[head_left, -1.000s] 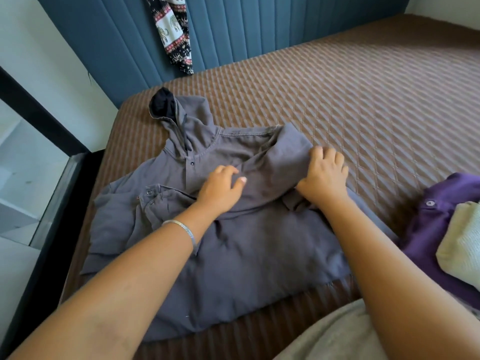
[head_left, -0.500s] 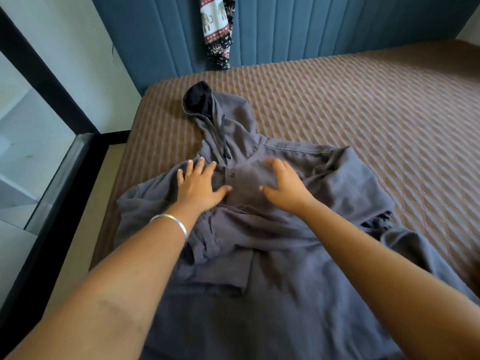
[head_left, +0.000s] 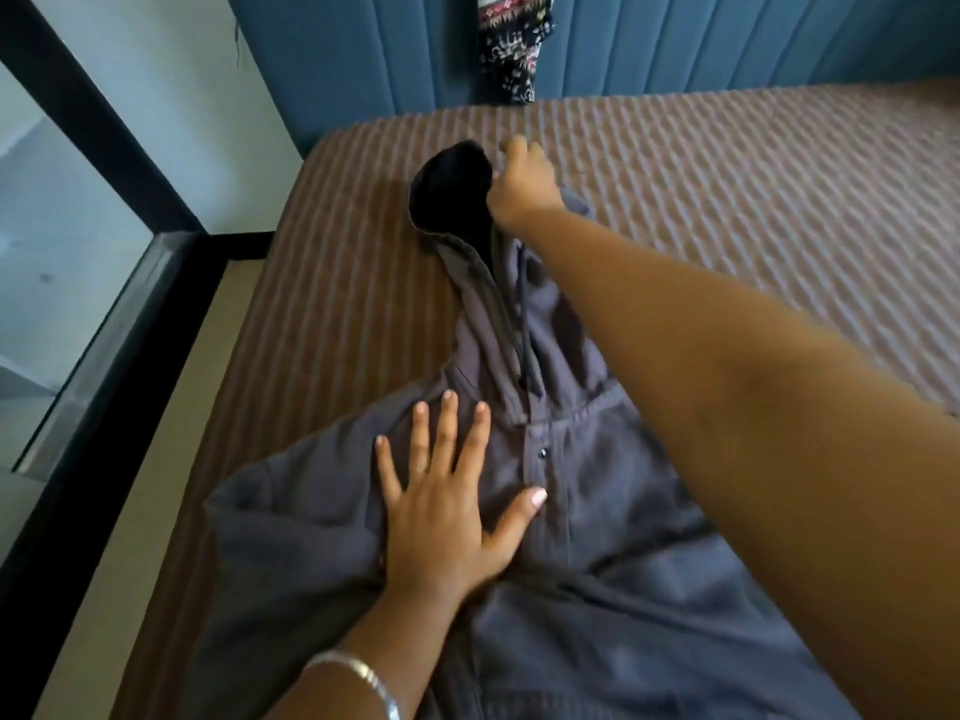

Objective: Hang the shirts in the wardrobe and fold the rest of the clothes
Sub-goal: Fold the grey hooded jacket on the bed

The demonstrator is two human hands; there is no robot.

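A grey hooded shirt (head_left: 597,511) lies spread face up on the brown quilted bed (head_left: 727,174), its hood pointing toward the headboard. My left hand (head_left: 447,506) rests flat on the shirt's chest, fingers spread, just left of the button placket. My right hand (head_left: 522,187) is stretched far forward and grips the top edge of the dark-lined hood (head_left: 457,194). The right forearm crosses over the shirt's right shoulder and hides it.
A patterned black, red and white cloth (head_left: 511,44) hangs on the blue padded headboard (head_left: 727,39). At the left, the bed edge meets a black frame (head_left: 78,459) and a glass panel (head_left: 67,304).
My right hand left the chest and reached forward to take hold of the hood. My left hand stayed pressed on the chest. The view moved closer over the shirt.
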